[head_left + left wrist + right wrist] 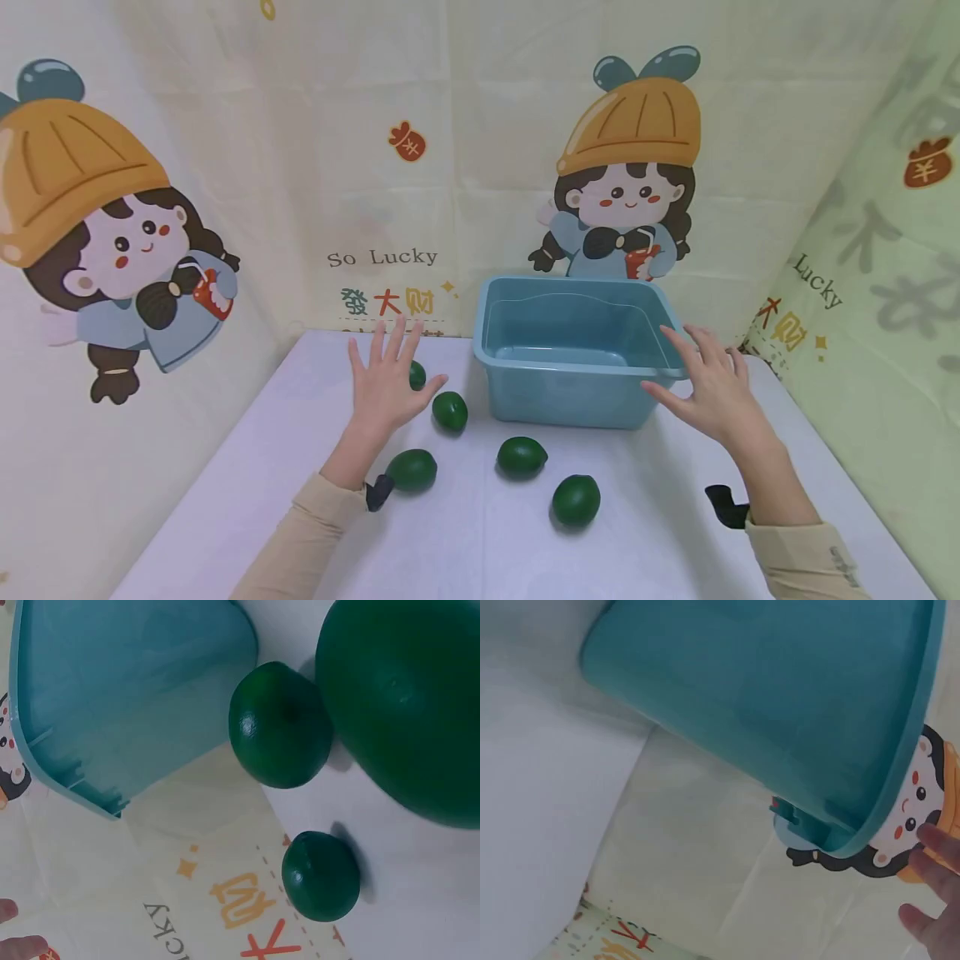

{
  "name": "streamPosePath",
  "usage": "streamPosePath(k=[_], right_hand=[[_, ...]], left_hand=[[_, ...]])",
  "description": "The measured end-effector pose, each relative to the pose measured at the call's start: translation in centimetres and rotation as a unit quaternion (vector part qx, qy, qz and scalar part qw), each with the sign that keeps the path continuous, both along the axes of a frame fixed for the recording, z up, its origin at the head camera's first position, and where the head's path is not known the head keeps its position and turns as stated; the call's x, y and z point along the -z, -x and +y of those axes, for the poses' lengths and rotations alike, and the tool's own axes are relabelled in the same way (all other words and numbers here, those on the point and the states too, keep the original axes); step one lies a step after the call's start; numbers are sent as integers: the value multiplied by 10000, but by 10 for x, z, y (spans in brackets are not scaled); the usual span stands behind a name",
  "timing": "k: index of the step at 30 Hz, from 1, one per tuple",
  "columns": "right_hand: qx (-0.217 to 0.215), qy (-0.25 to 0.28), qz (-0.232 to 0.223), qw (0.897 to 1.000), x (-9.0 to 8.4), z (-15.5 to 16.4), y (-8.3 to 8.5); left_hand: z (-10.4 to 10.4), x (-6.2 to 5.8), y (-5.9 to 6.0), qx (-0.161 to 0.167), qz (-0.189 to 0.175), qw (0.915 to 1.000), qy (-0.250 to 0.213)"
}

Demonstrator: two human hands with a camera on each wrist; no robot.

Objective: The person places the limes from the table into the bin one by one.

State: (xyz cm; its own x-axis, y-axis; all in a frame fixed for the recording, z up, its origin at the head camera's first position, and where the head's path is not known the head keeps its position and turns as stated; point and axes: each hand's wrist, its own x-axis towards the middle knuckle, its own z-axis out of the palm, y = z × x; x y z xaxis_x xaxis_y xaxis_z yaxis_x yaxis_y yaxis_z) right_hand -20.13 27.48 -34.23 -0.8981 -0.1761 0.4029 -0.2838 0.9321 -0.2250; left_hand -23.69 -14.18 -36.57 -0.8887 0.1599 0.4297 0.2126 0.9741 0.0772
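the person's left hand point(384, 379) hovers with fingers spread and straight above the white table point(247, 467), holding nothing; it partly covers one round dark green plastic fruit point(417, 375) and sits just beside a second green fruit point(450, 411). the right hand point(708, 385) is likewise spread and unloaded, its fingers near the right front corner of the rectangular light blue plastic tub point(577, 350), though the head view does not settle whether they touch the rim.

three more green fruits lie in front of the tub: one by the left forearm point(411, 469), one in the middle point(522, 457), and one nearest the camera point(576, 499). the left wrist view shows three of the fruits on the table close to the tub's corner point(112, 697). the right wrist view shows the tub's outer wall point(780, 697) with fingertips point(930, 900) off beside its rim.

judging by this, the work looks to be at its very start: the tub appears empty, all five fruits are on the table, and neither hand has picked one up yet.

behind stands a cream backdrop with a cartoon girl in an orange hat point(626, 167).
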Motion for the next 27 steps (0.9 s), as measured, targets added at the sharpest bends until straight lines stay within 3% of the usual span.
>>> streamPosePath(k=[7, 16, 27], right_hand=[[-260, -209, 677, 9972, 16, -2, 5], [-409, -381, 1195, 9913, 38, -2, 15], [-424, -607, 1457, 9866, 53, -4, 23]], left_hand=[[7, 8, -2, 332, 590, 9976, -122], [22, 27, -6, 680, 1507, 9861, -191], [45, 51, -16, 924, 1252, 9878, -39]])
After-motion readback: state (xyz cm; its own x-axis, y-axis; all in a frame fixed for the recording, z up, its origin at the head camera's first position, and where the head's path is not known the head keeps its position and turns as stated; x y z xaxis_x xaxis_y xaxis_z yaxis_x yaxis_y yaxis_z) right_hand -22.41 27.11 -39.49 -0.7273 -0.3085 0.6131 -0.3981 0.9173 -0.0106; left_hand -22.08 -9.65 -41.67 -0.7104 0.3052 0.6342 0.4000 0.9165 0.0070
